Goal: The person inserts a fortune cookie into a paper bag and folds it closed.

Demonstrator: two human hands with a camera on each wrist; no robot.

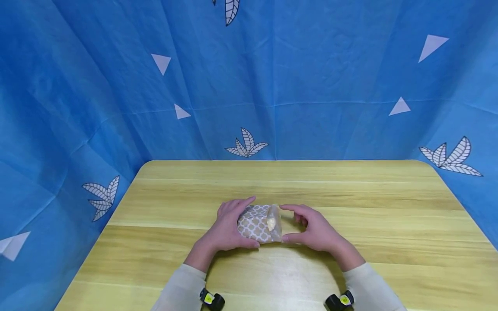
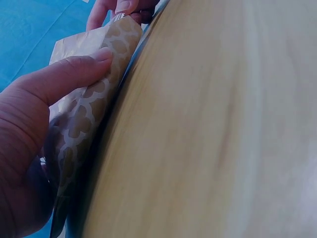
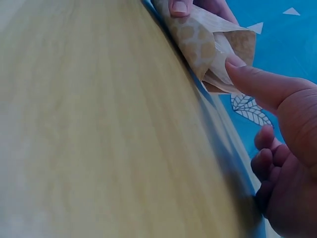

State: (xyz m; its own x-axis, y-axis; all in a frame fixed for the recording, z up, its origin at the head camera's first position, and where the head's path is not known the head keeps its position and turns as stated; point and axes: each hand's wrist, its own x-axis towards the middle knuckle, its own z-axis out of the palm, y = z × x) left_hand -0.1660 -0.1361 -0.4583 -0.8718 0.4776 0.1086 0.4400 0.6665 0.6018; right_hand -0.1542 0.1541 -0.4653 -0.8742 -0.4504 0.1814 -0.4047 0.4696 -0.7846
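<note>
one patterned packet (image 1: 253, 225) is gripped by left fingers (image 1: 248, 243), right fingers (image 1: 295, 238) spread (yellow wrist labels (image 1: 209, 298) unreadable).

Holding out both arms (image 1: 183, 289) from the bottom, slanting in to the middle like two sides of a tent. Wearing pale sleeves (image 1: 371, 287), stopping short of both bare wrists (image 1: 200, 255). Gripping with the left hand (image 1: 228, 229), bent round like a big letter C. Stretching the left thumb (image 2: 64, 77) along the near side, and the long fingers along the far side. Holding the right hand (image 1: 317, 229) across from the left, near but not touching it. Pointing the right thumb (image 3: 262, 84) and first finger (image 1: 292, 208) at the left hand, nearly straight, with a wide gap between. Curling the other right fingers (image 3: 266, 136) in to the palm.
</note>
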